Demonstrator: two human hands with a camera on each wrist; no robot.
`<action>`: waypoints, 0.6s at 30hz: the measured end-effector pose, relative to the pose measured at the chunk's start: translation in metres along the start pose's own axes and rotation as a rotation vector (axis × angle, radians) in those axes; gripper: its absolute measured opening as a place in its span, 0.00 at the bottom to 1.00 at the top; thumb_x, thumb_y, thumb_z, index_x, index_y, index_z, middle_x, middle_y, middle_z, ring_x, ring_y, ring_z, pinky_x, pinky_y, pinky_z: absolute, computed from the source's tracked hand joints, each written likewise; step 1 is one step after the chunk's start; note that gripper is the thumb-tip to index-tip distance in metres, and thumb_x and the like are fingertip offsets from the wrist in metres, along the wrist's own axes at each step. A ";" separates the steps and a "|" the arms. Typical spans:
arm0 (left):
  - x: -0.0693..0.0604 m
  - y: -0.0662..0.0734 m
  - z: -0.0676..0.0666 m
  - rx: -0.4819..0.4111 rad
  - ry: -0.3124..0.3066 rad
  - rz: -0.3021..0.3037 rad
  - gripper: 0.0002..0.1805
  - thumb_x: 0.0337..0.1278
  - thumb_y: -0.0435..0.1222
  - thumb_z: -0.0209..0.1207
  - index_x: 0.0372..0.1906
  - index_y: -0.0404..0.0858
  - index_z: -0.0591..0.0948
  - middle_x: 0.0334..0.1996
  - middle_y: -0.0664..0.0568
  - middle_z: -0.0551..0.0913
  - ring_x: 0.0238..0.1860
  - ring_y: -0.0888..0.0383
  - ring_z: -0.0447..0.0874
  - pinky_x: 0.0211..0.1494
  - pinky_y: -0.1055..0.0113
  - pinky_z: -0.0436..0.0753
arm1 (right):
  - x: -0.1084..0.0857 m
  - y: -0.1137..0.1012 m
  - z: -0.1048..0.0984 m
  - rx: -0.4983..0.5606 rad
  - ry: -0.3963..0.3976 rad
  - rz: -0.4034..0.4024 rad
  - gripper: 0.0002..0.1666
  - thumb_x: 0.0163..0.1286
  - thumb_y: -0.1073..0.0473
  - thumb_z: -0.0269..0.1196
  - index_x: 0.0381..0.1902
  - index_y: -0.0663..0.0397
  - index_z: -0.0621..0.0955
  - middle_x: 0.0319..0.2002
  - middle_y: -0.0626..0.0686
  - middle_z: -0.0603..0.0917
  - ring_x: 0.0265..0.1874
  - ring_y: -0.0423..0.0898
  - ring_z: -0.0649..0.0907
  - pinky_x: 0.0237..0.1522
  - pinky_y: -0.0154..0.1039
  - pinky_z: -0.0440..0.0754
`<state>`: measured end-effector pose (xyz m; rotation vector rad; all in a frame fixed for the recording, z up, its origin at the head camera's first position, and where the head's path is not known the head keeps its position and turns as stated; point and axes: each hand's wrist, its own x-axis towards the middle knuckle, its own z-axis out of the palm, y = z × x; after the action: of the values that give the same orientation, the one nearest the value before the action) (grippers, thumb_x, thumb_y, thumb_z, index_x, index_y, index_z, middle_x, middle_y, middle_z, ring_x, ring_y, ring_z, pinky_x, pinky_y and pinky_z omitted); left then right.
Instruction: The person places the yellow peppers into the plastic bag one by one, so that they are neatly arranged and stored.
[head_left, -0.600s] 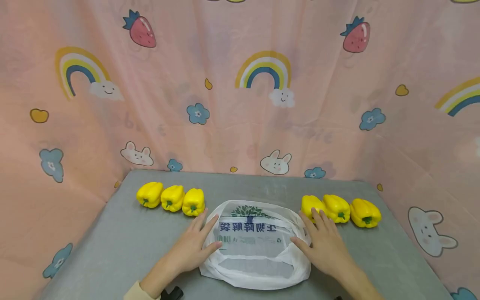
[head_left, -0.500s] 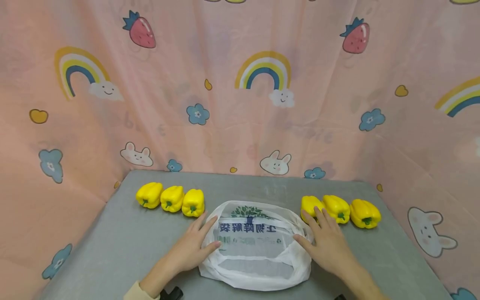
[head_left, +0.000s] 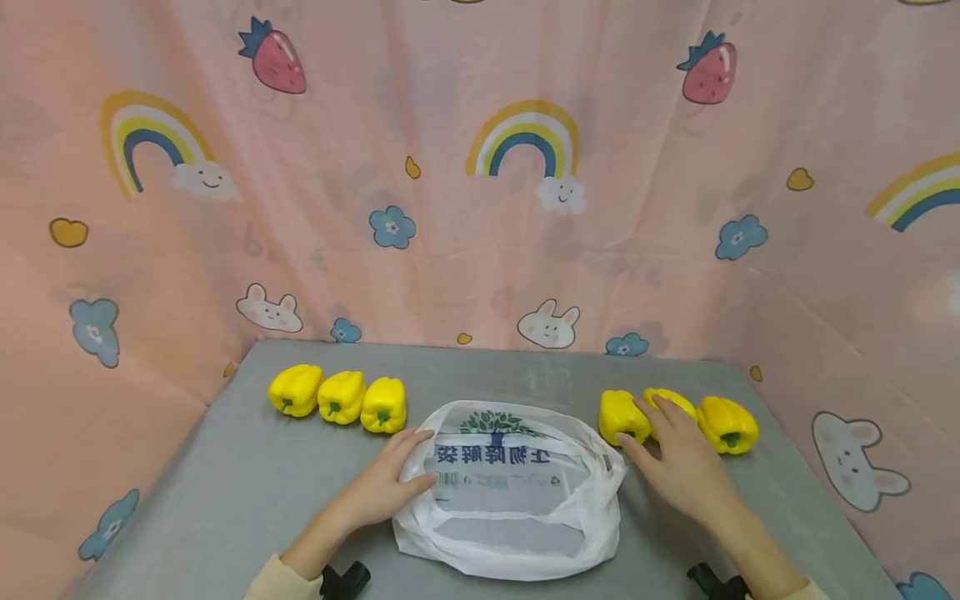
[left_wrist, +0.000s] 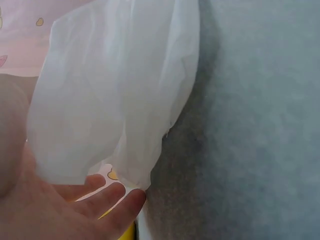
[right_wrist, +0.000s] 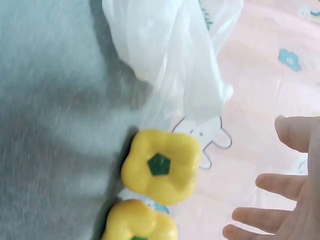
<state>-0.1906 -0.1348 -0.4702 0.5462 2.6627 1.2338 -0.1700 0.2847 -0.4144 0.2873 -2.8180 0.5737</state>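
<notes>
A white plastic bag [head_left: 450, 546] with a tree print and blue characters stands with its mouth spread on the grey table. My left hand [head_left: 378, 487] rests on its left rim, thumb over the edge and fingers along the outside; the left wrist view has the fingertips touching the film [left_wrist: 110, 100]. On the right, my right hand [head_left: 693, 471] is off the bag, fingers extended over the right row of yellow bell peppers. Its nearest ones are the left pepper [head_left: 622, 414] and the partly covered middle pepper [head_left: 670, 400]. In the right wrist view the hand [right_wrist: 285, 185] holds nothing.
A third yellow pepper [head_left: 727, 425] ends the right row. Three more stand at the back left: an outer pepper [head_left: 296, 390], a middle pepper [head_left: 342, 397] and an inner pepper [head_left: 383, 406]. A pink patterned curtain [head_left: 450, 275] borders the grey table [head_left: 240, 467].
My right hand has left the bag's right rim and moved right toward the peppers. My left hand stays at the left rim, its fingers closer together. The peppers have stayed put.
</notes>
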 end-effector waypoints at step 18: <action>0.001 0.000 0.003 0.030 -0.002 0.002 0.34 0.68 0.48 0.63 0.75 0.43 0.69 0.75 0.43 0.63 0.74 0.39 0.61 0.71 0.33 0.62 | 0.014 0.044 -0.018 0.051 0.067 0.042 0.38 0.77 0.42 0.58 0.69 0.69 0.69 0.67 0.77 0.66 0.65 0.77 0.65 0.59 0.78 0.62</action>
<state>-0.1909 -0.1323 -0.4717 0.5544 2.6843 1.1952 -0.1900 0.3293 -0.4100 0.2145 -2.7541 0.6533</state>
